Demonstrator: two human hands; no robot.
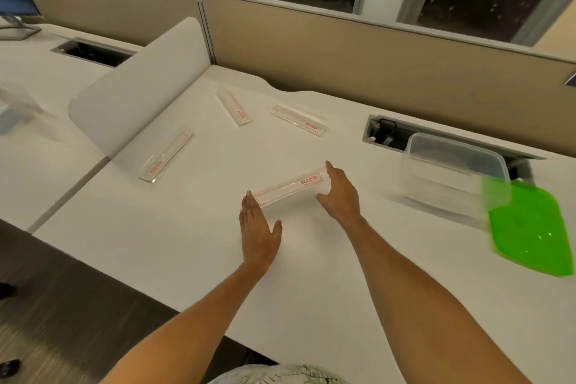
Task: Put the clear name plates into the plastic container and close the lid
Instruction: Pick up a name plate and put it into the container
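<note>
The left hand (258,227) and right hand (339,193) are pressing flat and spread against the two ends of one clear name plate (290,190) — it is sitting between them on the surface (193,246). Three more plates (165,157) are lying beyond the hands; the plastic container (452,171), right of them, is sitting empty — its green lid (530,231) off.

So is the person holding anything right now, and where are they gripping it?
Yes: one clear name plate, held by its two short ends, the left hand flat against the near-left end and the right hand at the far-right end.
</note>
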